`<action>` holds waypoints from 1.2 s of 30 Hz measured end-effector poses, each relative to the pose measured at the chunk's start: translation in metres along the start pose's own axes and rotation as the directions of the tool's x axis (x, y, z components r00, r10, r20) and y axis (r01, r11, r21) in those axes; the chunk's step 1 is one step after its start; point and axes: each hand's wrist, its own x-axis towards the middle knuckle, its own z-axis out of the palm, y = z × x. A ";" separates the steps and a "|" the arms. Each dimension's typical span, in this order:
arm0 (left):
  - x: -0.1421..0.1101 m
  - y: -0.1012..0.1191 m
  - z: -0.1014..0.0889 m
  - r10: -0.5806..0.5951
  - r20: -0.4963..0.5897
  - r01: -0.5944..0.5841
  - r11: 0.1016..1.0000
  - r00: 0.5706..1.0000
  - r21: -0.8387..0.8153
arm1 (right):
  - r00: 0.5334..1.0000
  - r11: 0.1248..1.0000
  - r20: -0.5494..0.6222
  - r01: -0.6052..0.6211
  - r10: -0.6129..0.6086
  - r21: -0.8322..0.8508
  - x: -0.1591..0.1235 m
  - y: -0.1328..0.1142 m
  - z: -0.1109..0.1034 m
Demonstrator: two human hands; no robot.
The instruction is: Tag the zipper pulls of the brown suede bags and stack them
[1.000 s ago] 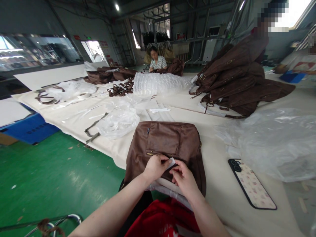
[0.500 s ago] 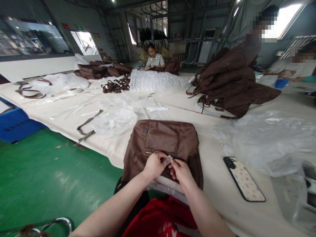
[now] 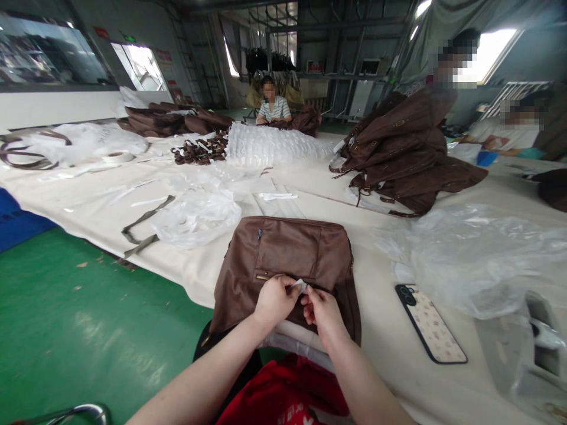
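A brown bag (image 3: 290,245) lies on the table in front of me, with its lower edge toward my body. Above its lower half, my left hand (image 3: 278,298) and my right hand (image 3: 321,310) meet. Both pinch a small whitish piece (image 3: 300,285), perhaps paper or thin plastic, between thumb and fingers. A short brass-coloured zip (image 3: 262,276) shows on the bag just beyond my left hand. My wrists and hands cover part of the bag's near side.
A phone in a patterned case (image 3: 432,324) lies to the right, near clear plastic bags (image 3: 478,260). Brown bags (image 3: 398,159) are heaped at the back right. A bubble-wrap roll (image 3: 279,144) and brown straps (image 3: 201,147) lie farther back. Several other people sit or stand around the table.
The view has shifted slightly, so the table's contents sit a little farther left. Both hands keep their pinch on the small whitish piece, which is turned slightly.
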 end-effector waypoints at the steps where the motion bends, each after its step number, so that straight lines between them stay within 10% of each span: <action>1: 0.001 0.002 -0.001 0.002 0.012 -0.002 0.999 1.000 0.032 | 1.000 1.000 0.005 -0.005 0.005 -0.003 0.000 0.000 0.000; 28: -0.012 0.004 -0.001 0.119 0.001 -0.117 0.970 0.993 0.214 | 0.999 0.999 0.017 0.041 -0.042 0.009 0.002 0.004 -0.001; 36: -0.032 -0.001 0.016 0.486 0.117 -0.438 0.626 0.866 0.645 | 1.000 0.996 0.025 -0.018 0.016 0.088 0.002 0.000 -0.001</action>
